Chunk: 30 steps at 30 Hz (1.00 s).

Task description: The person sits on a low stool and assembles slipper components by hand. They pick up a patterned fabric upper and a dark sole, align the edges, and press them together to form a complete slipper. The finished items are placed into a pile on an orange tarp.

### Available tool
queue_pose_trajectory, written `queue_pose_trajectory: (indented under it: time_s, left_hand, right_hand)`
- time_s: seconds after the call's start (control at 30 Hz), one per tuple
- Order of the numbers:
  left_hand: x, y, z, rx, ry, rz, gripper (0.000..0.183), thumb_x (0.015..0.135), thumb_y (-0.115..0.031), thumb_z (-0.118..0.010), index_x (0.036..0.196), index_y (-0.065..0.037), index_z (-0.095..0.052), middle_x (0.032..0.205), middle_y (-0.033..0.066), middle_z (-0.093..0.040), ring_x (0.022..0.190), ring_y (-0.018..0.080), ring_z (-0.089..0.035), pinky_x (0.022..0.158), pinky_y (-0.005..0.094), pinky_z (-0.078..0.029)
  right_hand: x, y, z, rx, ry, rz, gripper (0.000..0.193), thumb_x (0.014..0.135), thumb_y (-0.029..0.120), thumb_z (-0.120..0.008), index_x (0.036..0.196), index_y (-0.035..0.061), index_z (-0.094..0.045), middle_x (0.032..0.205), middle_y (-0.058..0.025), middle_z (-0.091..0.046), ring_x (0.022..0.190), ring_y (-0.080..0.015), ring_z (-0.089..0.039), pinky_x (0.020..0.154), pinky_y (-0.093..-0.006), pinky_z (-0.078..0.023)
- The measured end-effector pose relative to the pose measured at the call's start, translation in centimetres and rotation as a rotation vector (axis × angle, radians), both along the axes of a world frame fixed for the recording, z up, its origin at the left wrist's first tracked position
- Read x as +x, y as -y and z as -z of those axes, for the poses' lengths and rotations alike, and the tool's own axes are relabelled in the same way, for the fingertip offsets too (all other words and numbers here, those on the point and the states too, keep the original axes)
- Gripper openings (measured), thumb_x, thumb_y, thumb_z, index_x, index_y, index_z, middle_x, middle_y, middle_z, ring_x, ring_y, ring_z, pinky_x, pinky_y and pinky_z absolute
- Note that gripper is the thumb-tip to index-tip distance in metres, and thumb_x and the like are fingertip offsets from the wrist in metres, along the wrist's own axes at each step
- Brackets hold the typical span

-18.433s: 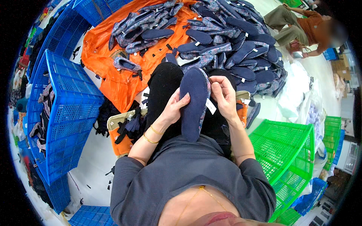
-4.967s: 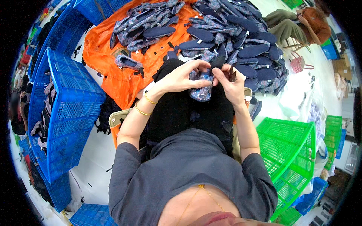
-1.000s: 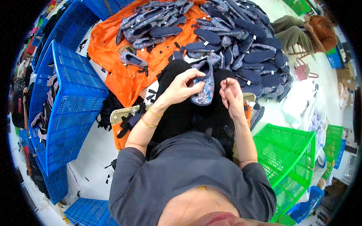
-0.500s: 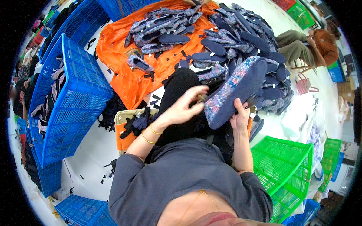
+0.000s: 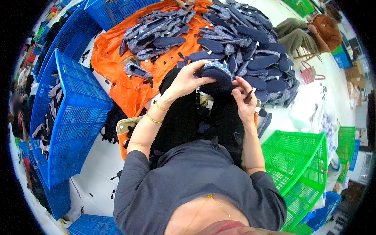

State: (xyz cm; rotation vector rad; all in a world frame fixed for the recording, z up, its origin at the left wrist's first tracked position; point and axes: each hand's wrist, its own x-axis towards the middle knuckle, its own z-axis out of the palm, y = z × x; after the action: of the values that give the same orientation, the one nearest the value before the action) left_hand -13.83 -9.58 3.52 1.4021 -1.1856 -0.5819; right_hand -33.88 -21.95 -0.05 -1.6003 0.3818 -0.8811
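A floral slipper (image 5: 217, 76) with a dark navy sole is up over my lap, one end facing me. My left hand (image 5: 191, 80) grips its left side, thumb below and fingers on top. By the slipper's right edge is my right hand (image 5: 244, 98), fingers curled, with a small dark tool (image 5: 248, 97) tucked in it. Whether its fingertips press on the slipper I cannot tell. Just beyond lies a big heap of like slippers (image 5: 250, 51), many with soles up and small white tags.
An orange sheet (image 5: 109, 58) bears more slippers (image 5: 156, 33) and black scraps. Blue crates (image 5: 80, 117) stand at left, green crates (image 5: 293, 156) at right. A seated person (image 5: 325, 31) is at far right. Another person's hand (image 5: 186, 3) shows at the top edge.
The slipper has swung from a long slant in my right hand to end-on in my left hand. My left hand moved up onto it; my right fingers now sit at its edge.
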Motion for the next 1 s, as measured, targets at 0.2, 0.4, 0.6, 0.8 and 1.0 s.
queue_pose_trajectory:
  time_s: [0.2, 0.4, 0.6, 0.8, 1.0]
  left_hand:
    - [-2.0, -0.1, 3.9, -0.082, 0.027, -0.167, 0.041, 0.074, -0.011, -0.079, 0.111, -0.004, -0.062, 0.103, 0.0053, -0.062, 0.086, 0.0147, -0.060, 0.071, 0.0256, -0.048]
    - [-3.3, -2.4, 5.4, -0.121, 0.115, -0.233, 0.039, 0.072, -0.003, -0.078, 0.106, -0.006, -0.057, 0.102, 0.0038, -0.059, 0.088, 0.0147, -0.056, 0.074, 0.0258, -0.046]
    - [-3.1, -3.1, 6.8, -0.367, 0.171, -0.243, 0.040, 0.065, 0.007, -0.074, 0.099, -0.005, -0.057, 0.099, 0.0063, -0.062, 0.095, 0.0213, -0.059, 0.083, 0.0309, -0.046]
    - [-2.9, -3.8, 6.6, -0.417, 0.139, -0.275, 0.040, 0.066, 0.011, -0.071, 0.099, -0.003, -0.054, 0.101, 0.0087, -0.063, 0.099, 0.0226, -0.060, 0.090, 0.0333, -0.046]
    - [-1.1, -2.5, 3.1, -0.230, -0.204, -0.248, 0.044, 0.078, -0.006, -0.078, 0.112, 0.000, -0.051, 0.106, 0.0071, -0.061, 0.096, 0.0136, -0.059, 0.087, 0.0277, -0.048]
  right_hand:
    - [1.6, -0.8, -2.0, -0.206, -0.066, -0.014, 0.045, 0.075, 0.000, -0.077, 0.116, 0.0028, -0.059, 0.111, -0.0035, -0.053, 0.073, -0.0040, -0.050, 0.061, -0.0182, -0.043]
    - [0.5, -0.9, 0.0, -0.039, -0.136, -0.123, 0.045, 0.074, -0.003, -0.076, 0.114, 0.0038, -0.058, 0.108, -0.0018, -0.054, 0.075, -0.0049, -0.052, 0.066, -0.0185, -0.044]
    - [-0.4, -0.8, 0.1, 0.152, -0.111, -0.177, 0.052, 0.074, -0.004, -0.075, 0.121, 0.0039, -0.053, 0.111, -0.0019, -0.054, 0.079, -0.0037, -0.058, 0.062, -0.0163, -0.040]
    - [-0.2, -0.2, 1.2, 0.209, -0.039, -0.250, 0.036, 0.079, -0.001, -0.073, 0.112, 0.0031, -0.058, 0.111, 0.0000, -0.056, 0.079, -0.0037, -0.059, 0.054, -0.0140, -0.032]
    - [3.0, -0.4, -0.9, 0.368, -0.047, -0.197, 0.016, 0.092, 0.007, -0.062, 0.106, 0.0002, -0.057, 0.079, -0.0019, -0.063, 0.067, -0.0108, -0.061, 0.064, -0.0229, -0.048]
